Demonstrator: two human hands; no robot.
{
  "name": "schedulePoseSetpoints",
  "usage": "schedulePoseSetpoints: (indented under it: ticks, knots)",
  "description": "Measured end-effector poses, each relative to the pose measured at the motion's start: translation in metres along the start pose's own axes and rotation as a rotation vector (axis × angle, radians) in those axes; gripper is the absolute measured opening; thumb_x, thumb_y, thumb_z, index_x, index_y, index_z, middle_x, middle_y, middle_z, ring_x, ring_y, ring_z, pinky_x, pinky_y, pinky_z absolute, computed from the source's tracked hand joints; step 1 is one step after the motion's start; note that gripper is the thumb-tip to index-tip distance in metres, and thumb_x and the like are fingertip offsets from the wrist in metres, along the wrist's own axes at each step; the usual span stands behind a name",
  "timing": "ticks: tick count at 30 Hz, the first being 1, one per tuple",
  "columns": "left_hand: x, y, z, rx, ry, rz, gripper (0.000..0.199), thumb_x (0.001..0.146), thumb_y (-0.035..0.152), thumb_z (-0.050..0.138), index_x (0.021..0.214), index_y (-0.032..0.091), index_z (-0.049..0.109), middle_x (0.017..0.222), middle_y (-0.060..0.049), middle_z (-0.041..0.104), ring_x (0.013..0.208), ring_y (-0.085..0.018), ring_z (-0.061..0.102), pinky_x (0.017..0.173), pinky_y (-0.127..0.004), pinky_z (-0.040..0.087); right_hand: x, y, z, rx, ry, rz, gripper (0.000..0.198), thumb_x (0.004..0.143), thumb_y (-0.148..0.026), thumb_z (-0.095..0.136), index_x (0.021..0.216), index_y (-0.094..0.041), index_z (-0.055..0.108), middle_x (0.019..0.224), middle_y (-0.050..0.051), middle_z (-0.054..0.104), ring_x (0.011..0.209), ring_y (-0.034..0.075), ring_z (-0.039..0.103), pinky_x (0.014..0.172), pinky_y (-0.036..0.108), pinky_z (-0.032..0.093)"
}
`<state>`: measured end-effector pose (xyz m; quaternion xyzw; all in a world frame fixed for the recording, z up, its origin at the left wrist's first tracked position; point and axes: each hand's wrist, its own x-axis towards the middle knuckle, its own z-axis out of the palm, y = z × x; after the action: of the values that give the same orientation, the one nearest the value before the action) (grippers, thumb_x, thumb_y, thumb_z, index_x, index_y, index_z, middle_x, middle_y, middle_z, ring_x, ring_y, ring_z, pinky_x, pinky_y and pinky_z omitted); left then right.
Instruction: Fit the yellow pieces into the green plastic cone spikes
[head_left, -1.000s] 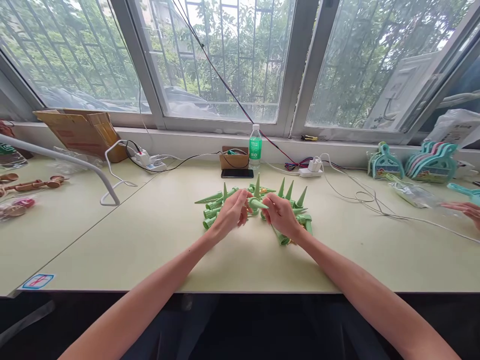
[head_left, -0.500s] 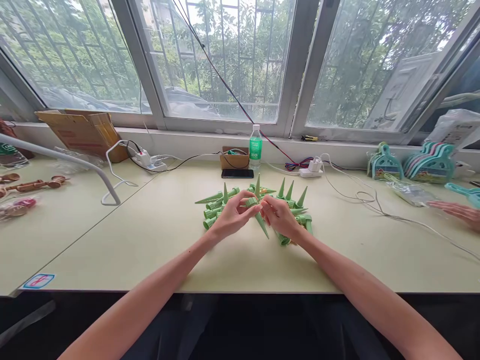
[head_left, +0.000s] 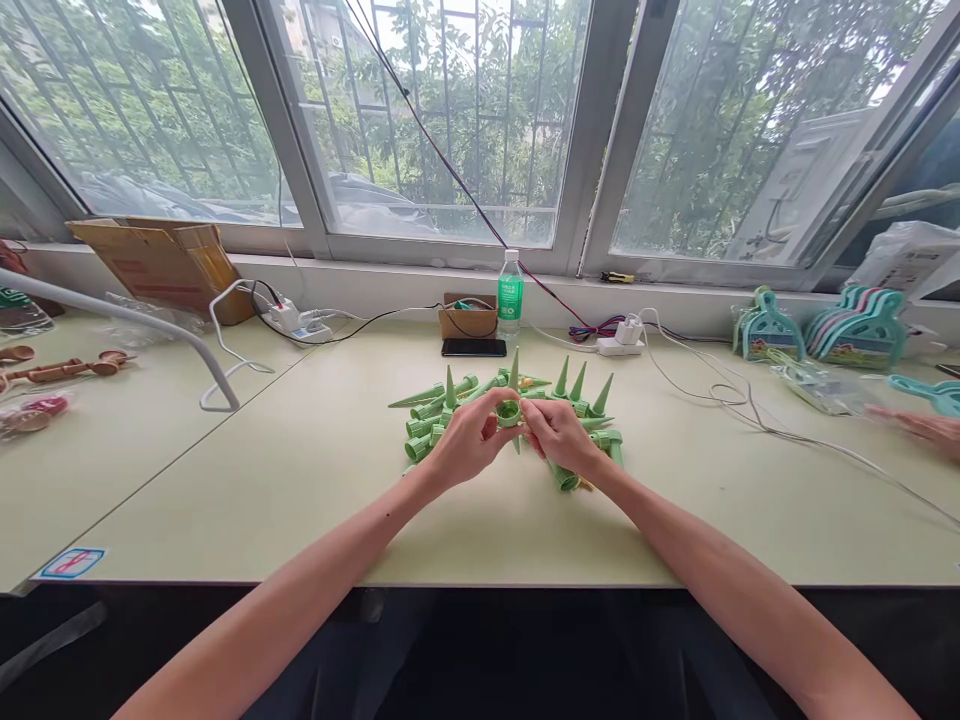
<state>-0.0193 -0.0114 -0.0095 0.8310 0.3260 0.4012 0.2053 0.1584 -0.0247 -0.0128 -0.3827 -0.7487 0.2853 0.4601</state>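
My left hand (head_left: 472, 437) is closed round the rim of a green plastic plant watering spike (head_left: 508, 414), thumb below and fingers above. The spike's round open end faces me, and part of its pointed tip shows below. My right hand (head_left: 561, 435) pinches the spike's right side near the rim; its fingertips cover whatever small part is there. Around and behind both hands lie several more green watering spikes (head_left: 425, 426), some standing with points up, others on their sides. Small orange-yellow bits (head_left: 583, 484) show among them.
A water bottle (head_left: 510, 295), a phone (head_left: 474, 347) and a small cardboard box (head_left: 468, 318) stand behind the pile. White cables (head_left: 739, 400) run across the right side. Another person's hand (head_left: 922, 430) is at the far right, near teal dustpan-shaped items (head_left: 859, 330).
The held spike has tilted, so its open end now turns towards me and its tip no longer points down to the right. Both hands stay nearly in place.
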Motion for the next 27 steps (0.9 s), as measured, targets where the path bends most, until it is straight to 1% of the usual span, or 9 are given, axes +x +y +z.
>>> schedulePoseSetpoints:
  ticks: [4,9,11,13,14,16,19,23,27]
  knots:
    - [-0.002,-0.001,0.001,0.035,0.045,0.021,0.034,0.086,0.040,0.062,0.114,0.024,0.053,0.055,0.009,0.041,0.043,-0.008,0.036,0.050,-0.021,0.034,-0.001,0.002,0.002,0.045,0.000,0.034,0.052,0.098,-0.050,0.036,0.056,-0.021,0.040,0.045,-0.003,0.047,0.037,0.010,0.044,0.044,0.025,0.038]
    - [-0.002,0.004,-0.001,-0.025,0.085,0.023,0.042,0.083,0.043,0.063,0.117,0.024,0.049,0.079,0.005,0.053,0.045,-0.004,0.039,0.051,-0.019,0.036,-0.001,0.002,0.002,0.093,0.011,0.011,0.049,0.098,-0.053,0.037,0.061,-0.021,0.042,0.048,-0.004,0.048,0.037,0.009,0.045,0.043,0.024,0.037]
    - [-0.002,0.006,-0.001,-0.076,0.134,0.004,0.038,0.085,0.046,0.058,0.114,0.023,0.049,0.079,0.004,0.053,0.045,-0.004,0.039,0.050,-0.019,0.035,-0.001,0.003,0.003,0.091,0.028,-0.014,0.048,0.099,-0.052,0.036,0.063,-0.020,0.042,0.050,-0.004,0.048,0.038,0.008,0.045,0.044,0.023,0.037]
    - [0.000,0.008,-0.002,-0.114,0.208,-0.049,0.028,0.090,0.048,0.050,0.098,0.021,0.053,0.069,0.005,0.050,0.045,-0.006,0.038,0.049,-0.020,0.033,-0.001,0.003,0.003,0.077,0.048,-0.031,0.048,0.099,-0.053,0.036,0.064,-0.020,0.042,0.051,-0.004,0.047,0.039,0.008,0.045,0.044,0.023,0.037]
    - [0.001,0.009,-0.003,-0.117,0.241,-0.080,0.031,0.092,0.048,0.045,0.084,0.019,0.053,0.061,0.005,0.047,0.044,-0.006,0.037,0.048,-0.021,0.031,-0.001,0.004,0.003,0.073,0.059,-0.033,0.048,0.098,-0.054,0.036,0.065,-0.020,0.041,0.052,-0.004,0.047,0.039,0.008,0.045,0.044,0.023,0.037]
    - [0.004,0.010,-0.004,-0.109,0.270,-0.143,0.051,0.095,0.050,0.038,0.057,0.017,0.047,0.049,0.004,0.041,0.043,-0.007,0.036,0.047,-0.022,0.030,-0.001,0.004,0.003,0.073,0.077,-0.028,0.047,0.098,-0.056,0.035,0.067,-0.021,0.041,0.054,-0.004,0.047,0.039,0.008,0.045,0.042,0.022,0.035]
    - [0.007,0.011,-0.005,-0.163,0.189,-0.253,0.068,0.094,0.056,0.037,0.039,0.016,0.042,0.039,0.001,0.040,0.040,-0.008,0.037,0.045,-0.023,0.031,-0.001,0.003,0.003,0.064,0.098,-0.022,0.046,0.097,-0.058,0.035,0.069,-0.021,0.040,0.055,-0.004,0.048,0.039,0.008,0.046,0.042,0.023,0.036]
    - [0.007,0.014,-0.005,-0.326,-0.013,-0.375,0.066,0.091,0.061,0.040,0.045,0.015,0.057,0.042,-0.002,0.052,0.038,-0.009,0.042,0.042,-0.023,0.033,-0.002,0.001,0.001,0.024,0.095,-0.036,0.044,0.098,-0.056,0.034,0.071,-0.022,0.040,0.047,-0.005,0.047,0.038,0.009,0.044,0.046,0.024,0.038]
    - [0.008,0.014,-0.006,-0.429,-0.062,-0.422,0.062,0.090,0.060,0.045,0.049,0.015,0.056,0.040,-0.001,0.049,0.036,-0.008,0.040,0.041,-0.022,0.032,-0.002,0.004,0.001,0.021,0.071,-0.036,0.043,0.098,-0.055,0.035,0.072,-0.022,0.040,0.045,-0.006,0.045,0.038,0.009,0.044,0.047,0.024,0.038]
